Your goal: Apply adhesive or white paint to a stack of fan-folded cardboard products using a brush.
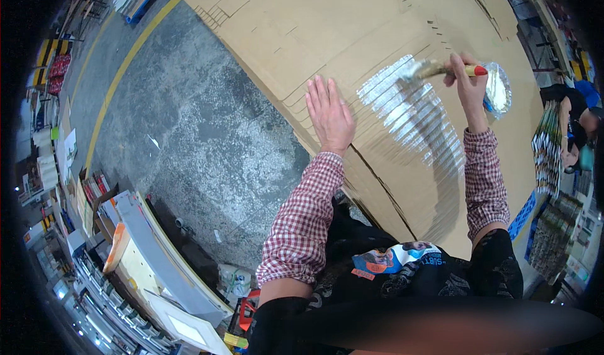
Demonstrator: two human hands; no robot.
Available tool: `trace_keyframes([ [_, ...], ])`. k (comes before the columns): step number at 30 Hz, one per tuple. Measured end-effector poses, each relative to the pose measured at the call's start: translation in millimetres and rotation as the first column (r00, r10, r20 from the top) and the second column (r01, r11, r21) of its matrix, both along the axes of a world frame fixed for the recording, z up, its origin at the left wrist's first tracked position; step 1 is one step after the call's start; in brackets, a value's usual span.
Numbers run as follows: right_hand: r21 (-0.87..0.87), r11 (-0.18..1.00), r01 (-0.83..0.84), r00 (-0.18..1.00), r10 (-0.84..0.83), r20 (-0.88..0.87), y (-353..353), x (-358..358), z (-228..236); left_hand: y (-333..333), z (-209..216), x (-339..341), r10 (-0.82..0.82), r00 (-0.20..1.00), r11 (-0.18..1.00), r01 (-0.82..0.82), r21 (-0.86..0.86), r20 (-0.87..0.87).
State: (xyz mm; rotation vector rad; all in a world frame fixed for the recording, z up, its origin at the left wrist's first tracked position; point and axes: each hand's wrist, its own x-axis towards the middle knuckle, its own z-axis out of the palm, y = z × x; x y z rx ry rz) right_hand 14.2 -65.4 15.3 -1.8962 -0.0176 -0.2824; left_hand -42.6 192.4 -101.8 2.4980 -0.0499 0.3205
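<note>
My left hand (329, 112) lies flat, fingers spread, on the edge of a fanned stack of brown cardboard sheets (352, 34). My right hand (467, 78) grips a brush (440, 70) with a yellow handle and a red end, bristles pointing left onto the cardboard. A wet, shiny band of glue (409, 112) runs across the staggered sheet edges between my two hands. Just past my right hand sits a shiny glue container (497, 89).
Grey concrete floor (189, 135) with a yellow line (119, 84) lies to the left. Shelves and stacked goods (94, 229) crowd the lower left. Another person (576, 122) stands at the right beside stacks of printed sheets (546, 147).
</note>
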Motion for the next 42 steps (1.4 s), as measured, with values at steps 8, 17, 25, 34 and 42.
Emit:
trace_keyframes([
  [8,-0.004,1.000,0.028,1.000,-0.028,-0.007,-14.6,9.0,-0.3,-1.1,4.9,0.8,-0.012,1.000,1.000,0.012,0.006,-0.024],
  [17,0.024,0.999,0.048,0.997,-0.046,-0.061,-30.1,22.3,-0.7,-1.3,4.7,-0.3,-0.013,0.999,1.000,0.013,0.011,-0.034],
  [25,-0.013,0.994,0.112,0.985,-0.113,-0.132,-37.5,33.6,2.9,-0.1,3.6,-0.4,-0.005,1.000,1.000,0.005,0.009,-0.022],
  [34,0.082,0.986,0.144,0.987,-0.136,-0.090,-42.1,37.7,3.8,-1.2,0.6,-0.1,-0.006,1.000,1.000,0.006,0.007,-0.009],
  [42,-0.141,0.972,0.189,0.959,-0.213,-0.186,-39.7,1.9,18.5,1.9,1.0,0.9,-0.017,1.000,0.999,0.017,0.033,-0.020],
])
